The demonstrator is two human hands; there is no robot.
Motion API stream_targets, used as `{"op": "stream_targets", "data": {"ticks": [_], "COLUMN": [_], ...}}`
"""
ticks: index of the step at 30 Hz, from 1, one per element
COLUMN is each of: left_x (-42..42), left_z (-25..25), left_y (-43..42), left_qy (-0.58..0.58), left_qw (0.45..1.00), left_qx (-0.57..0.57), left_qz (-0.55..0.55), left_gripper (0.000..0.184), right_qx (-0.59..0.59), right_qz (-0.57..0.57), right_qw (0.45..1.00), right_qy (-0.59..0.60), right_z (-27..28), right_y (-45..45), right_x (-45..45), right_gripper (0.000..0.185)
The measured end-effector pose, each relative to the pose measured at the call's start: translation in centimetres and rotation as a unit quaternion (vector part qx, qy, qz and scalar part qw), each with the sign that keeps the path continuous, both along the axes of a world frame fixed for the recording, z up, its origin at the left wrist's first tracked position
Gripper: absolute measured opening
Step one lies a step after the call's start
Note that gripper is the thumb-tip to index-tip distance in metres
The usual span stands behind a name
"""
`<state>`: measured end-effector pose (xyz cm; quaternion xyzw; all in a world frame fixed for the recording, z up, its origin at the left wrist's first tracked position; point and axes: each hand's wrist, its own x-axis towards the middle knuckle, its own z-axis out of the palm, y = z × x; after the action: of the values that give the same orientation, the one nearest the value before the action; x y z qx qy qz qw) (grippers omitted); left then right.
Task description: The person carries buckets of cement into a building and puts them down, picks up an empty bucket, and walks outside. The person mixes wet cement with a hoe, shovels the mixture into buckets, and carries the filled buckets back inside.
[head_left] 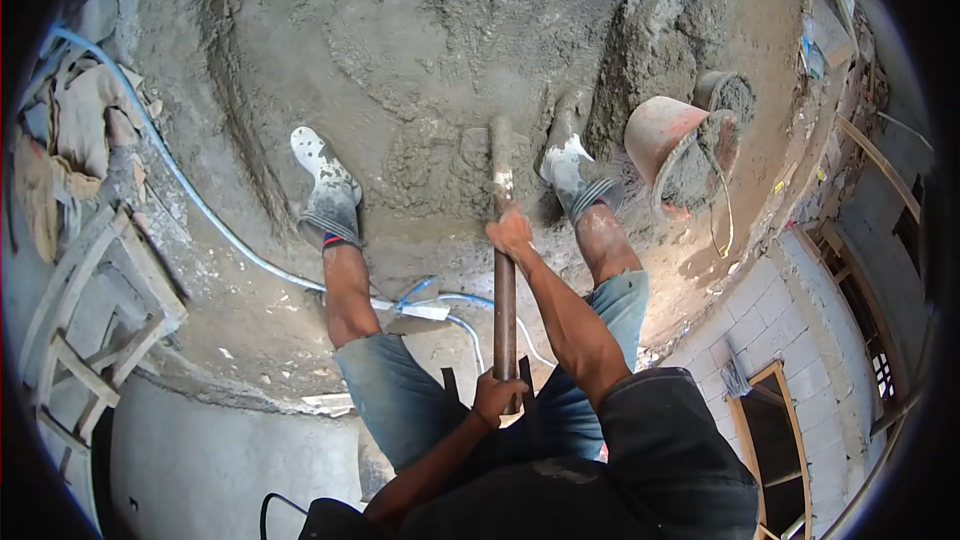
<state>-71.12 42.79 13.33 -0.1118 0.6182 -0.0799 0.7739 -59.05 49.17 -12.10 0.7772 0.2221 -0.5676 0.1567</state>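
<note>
A long handle [505, 300] runs from near my waist out to the wet grey mortar [425, 165] on the ground. Its far end, caked in mortar, reaches into the mix between my boots, and the tool head there is mostly buried. My right hand [511, 232] grips the handle around its middle. Lower down, close to its near end, my left hand [494, 397] is wrapped round it. My white and grey boots, the left one [328, 180] and the right one [572, 168], stand apart on either side of the mortar.
A mortar-coated bucket [665, 135] lies tipped at the right, with another bucket [725, 95] behind it. A blue hose [200, 200] curves from the upper left to between my legs. Wooden framing [90, 340] and cloth sacks [85, 120] are at the left.
</note>
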Motion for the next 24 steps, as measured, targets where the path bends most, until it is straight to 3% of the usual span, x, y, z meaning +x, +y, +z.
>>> {"op": "stream_targets", "data": {"ticks": [5,8,9,11,15,17,19,22,24], "left_x": [2.2,4.7,5.4,6.6,9.5,11.0,12.3,12.3,11.5], "left_z": [3.0,6.3,7.4,10.4,14.3,16.4,18.7,21.3,22.1], "left_y": [5.1,9.6,10.1,12.2,11.8,11.5,10.9,9.2,9.5], "left_qy": [0.008,0.001,-0.043,-0.131,-0.334,-0.402,-0.469,-0.532,-0.553], "left_qw": [0.991,0.97,0.97,0.969,0.908,0.887,0.861,0.843,0.824], "left_qx": [-0.08,-0.09,-0.061,-0.062,-0.177,-0.19,-0.187,-0.05,0.035], "left_qz": [0.108,0.224,0.232,0.199,0.181,0.122,0.063,-0.067,-0.116], "left_gripper": [0.017,0.015,0.017,0.021,0.031,0.034,0.051,0.075,0.081], "right_qx": [0.04,0.036,0.008,-0.012,0.013,0.044,0.083,0.187,0.259], "right_qz": [0.062,0.103,0.052,0.004,-0.27,-0.333,-0.343,-0.376,-0.373], "right_qw": [0.997,0.993,0.994,0.991,0.946,0.929,0.933,0.907,0.889], "right_qy": [-0.033,0.047,0.098,0.136,0.181,0.155,0.074,0.011,-0.061], "right_z": [0.7,0.9,2.6,7.6,17.9,24.2,29.7,38.0,41.8], "right_y": [3.2,5.4,6.5,9.3,11.9,13.2,13.4,13.5,12.4], "right_x": [-1.9,0.3,1.7,5.0,11.5,14.4,17.2,19.4,20.4], "right_gripper": [0.036,0.032,0.03,0.027,0.019,0.024,0.032,0.034,0.038]}}
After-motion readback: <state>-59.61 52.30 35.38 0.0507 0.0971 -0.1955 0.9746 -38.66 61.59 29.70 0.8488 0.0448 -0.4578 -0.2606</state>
